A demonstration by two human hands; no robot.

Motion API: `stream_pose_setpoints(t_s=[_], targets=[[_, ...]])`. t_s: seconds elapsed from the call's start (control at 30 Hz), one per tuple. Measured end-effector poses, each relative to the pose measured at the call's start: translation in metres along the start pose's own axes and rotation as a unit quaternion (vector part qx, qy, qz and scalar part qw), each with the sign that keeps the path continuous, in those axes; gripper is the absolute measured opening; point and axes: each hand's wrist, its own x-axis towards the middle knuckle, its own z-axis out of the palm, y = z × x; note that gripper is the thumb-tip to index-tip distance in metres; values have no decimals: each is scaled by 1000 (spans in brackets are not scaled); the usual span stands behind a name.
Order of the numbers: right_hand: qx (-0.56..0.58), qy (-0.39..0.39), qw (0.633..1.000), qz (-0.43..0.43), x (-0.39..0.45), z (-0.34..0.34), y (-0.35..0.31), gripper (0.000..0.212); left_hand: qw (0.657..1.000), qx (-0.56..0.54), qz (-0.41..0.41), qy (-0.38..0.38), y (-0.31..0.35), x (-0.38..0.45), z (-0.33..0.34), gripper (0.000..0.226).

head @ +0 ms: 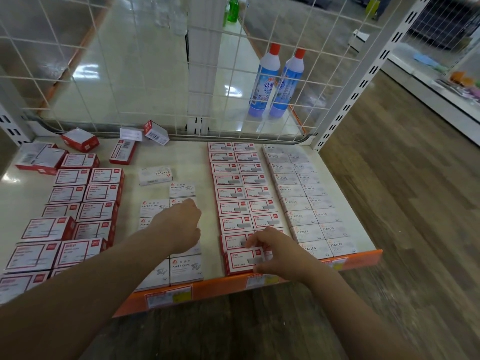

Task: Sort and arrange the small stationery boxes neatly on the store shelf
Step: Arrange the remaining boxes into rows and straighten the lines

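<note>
At the front lip of the store shelf (358, 255), right hand (279, 253) pinches the foremost red-bordered box (242, 261), thumb and fingertips on its near and far edges; the box sits slightly askew at the head of the red-bordered double column (240, 193). Left hand (181, 224) reaches over the paper clip boxes (185, 268), fingers curled down; whether they grip one, cannot tell, the hand covers it. Boxes look light, stiff card, likely slick-faced; best taken by opposite short edges, slid not lifted. Staples boxes (311, 201) are lined up at right. Loose red boxes (80, 140) lie tumbled at back left. Print too blurred to read; left rows are cut off by the forearm.
</note>
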Motion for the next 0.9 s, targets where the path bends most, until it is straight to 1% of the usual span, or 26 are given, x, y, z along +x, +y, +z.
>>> stream_pose_setpoints(t_s=[0.6,0.9], targets=[[9,-6,1000,2,-2,-2,-3,36,1000,-1,1,-13,-3,1,1,41],[5,-8,1000,5,-2,-3,-3,37,1000,-5,-2,-6,-2,2,1,42]])
